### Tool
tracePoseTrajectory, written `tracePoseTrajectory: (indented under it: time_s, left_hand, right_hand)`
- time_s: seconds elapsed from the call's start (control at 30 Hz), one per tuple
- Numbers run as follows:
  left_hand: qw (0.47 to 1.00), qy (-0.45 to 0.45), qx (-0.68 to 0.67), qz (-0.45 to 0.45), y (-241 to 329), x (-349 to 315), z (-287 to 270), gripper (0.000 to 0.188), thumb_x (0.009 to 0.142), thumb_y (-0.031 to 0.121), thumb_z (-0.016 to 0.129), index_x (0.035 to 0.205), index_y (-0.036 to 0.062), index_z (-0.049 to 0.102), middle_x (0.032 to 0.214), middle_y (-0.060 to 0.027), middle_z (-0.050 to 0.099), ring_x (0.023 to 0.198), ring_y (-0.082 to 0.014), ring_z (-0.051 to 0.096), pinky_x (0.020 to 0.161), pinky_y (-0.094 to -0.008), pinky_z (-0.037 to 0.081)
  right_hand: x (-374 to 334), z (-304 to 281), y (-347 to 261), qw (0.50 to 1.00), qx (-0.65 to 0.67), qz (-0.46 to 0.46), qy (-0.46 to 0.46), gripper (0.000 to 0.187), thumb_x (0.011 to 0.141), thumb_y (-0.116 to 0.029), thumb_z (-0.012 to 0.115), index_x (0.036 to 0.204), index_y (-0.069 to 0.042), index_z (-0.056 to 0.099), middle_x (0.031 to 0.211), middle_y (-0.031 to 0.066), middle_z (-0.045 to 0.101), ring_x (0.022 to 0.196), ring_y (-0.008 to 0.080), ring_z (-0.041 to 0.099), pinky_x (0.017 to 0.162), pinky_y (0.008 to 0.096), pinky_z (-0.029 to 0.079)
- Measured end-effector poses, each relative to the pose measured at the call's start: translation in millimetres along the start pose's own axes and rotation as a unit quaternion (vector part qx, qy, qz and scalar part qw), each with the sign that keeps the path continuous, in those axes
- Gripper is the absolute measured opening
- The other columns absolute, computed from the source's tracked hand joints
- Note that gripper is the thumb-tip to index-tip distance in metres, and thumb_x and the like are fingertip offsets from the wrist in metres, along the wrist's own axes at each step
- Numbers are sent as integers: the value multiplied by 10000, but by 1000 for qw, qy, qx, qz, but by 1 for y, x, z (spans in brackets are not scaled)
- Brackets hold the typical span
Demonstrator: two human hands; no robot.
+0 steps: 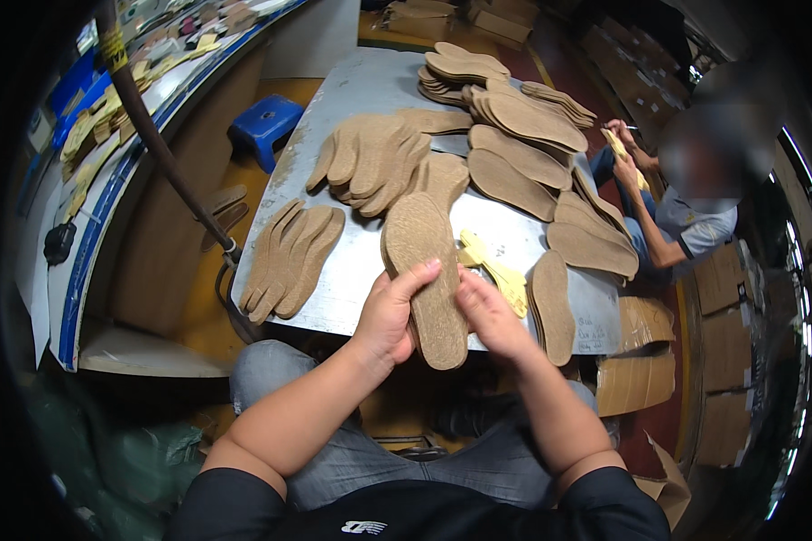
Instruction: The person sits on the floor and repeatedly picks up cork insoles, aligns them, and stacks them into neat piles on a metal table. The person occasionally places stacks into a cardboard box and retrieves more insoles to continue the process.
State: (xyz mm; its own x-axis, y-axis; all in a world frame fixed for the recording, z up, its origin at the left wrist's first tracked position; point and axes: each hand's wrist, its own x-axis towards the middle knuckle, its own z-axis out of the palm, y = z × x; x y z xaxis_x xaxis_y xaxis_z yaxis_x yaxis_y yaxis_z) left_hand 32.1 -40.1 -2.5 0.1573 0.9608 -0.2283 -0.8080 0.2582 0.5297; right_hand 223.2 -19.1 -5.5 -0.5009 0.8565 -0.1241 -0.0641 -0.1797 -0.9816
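Insoles (440,316), brown, speckled and stacked one over another, are gripped in the left hand (388,317): its thumb lies across the top face while the other fingers curl underneath, mostly hidden. At the stack's three o'clock edge, the right hand (496,314) has its thumb and fingertips bent close against the side; it is slightly blurred, and I cannot tell whether they pinch. With those insoles as the clock's centre and twelve pointing away from the person, the stack's toe end lies toward twelve, and its narrow end reaches past the near rim of a pale metal table (356,86).

Just beyond the right hand, between two and three, lies a yellow piece (507,281), partly covered by that hand. Near it, at three, rests a small stack of insoles (552,307). A fanned group (293,261) spreads just past nine, and a larger overlapping pile (370,162) lies at eleven. More heaps (528,122) fill the table's far side from twelve to two.

Farther out, a blue stool (266,126) stands between ten and eleven, and a seated co-worker (699,221) handles yellow pieces between two and three. Cardboard cartons (724,338) are piled around three.
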Motion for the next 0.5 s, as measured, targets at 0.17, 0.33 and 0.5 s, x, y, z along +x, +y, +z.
tracePoseTrajectory:
  time_s: [0.17, 0.33, 0.5]
  left_hand:
    - [996, 41, -62, 42, 42, 7, -12, 542, 1103, 267, 710, 1559, 0, 589, 1448, -153, 707, 1336, -272, 700, 1151, -453, 570]
    - [993, 73, -76, 43, 67, 8, -8, 548, 1132, 326, 656, 1574, 12, 581, 1429, -152, 709, 1284, -258, 703, 1113, -456, 580]
    - [999, 45, -30, -6, 74, 1, -6, 631, 1104, 274, 674, 1638, -7, 491, 1536, -180, 638, 1432, -313, 638, 1171, -484, 561]
  right_hand:
    - [121, -29, -81, 832, -547, -36, 79, 413, 1137, -395, 675, 1140, -5, 811, 900, 140, 807, 895, 205, 780, 845, 404, 620]
    - [315, -71, -107, 588, -768, -185, 174, 256, 1015, -227, 735, 1159, -18, 764, 1122, 208, 819, 1087, 375, 782, 928, 493, 627]
    - [456, -145, -115, 399, -866, -152, 261, 217, 1049, -142, 613, 1206, -69, 744, 1280, 162, 798, 1263, 368, 733, 1042, 525, 596]
